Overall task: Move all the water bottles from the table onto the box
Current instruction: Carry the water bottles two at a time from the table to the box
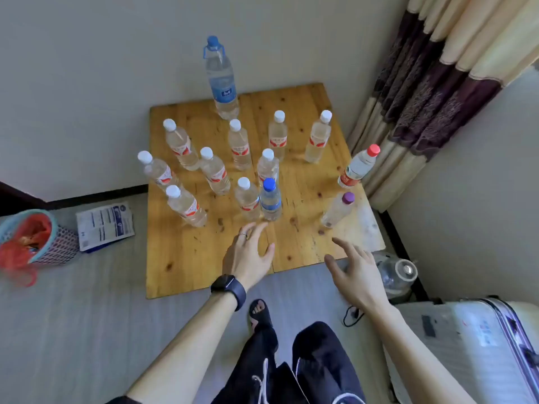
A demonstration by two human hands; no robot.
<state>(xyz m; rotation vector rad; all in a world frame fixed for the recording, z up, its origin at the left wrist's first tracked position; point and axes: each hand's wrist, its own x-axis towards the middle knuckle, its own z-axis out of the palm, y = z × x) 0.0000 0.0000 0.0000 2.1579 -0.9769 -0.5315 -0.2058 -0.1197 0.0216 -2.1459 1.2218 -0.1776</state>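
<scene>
Several clear water bottles stand upright on a low wooden table (180, 266). Most have white caps and red labels, such as the one at the front left (186, 206). A tall blue-capped bottle (220, 80) stands at the back. A small blue-capped bottle (270, 199) is nearest my left hand (248, 255), which hovers open just in front of it, not touching. A purple-capped bottle (338, 209) and a red-capped bottle (358, 166) stand at the right edge. My right hand (355, 272) is open over the table's front right corner, below the purple-capped bottle.
A white suitcase (478, 345) lies at the lower right. A clear jug (396, 275) sits on the floor by the table's right corner. A basket (38, 237) and a white packet (105, 225) lie on the floor to the left. Curtains (437, 97) hang at the right.
</scene>
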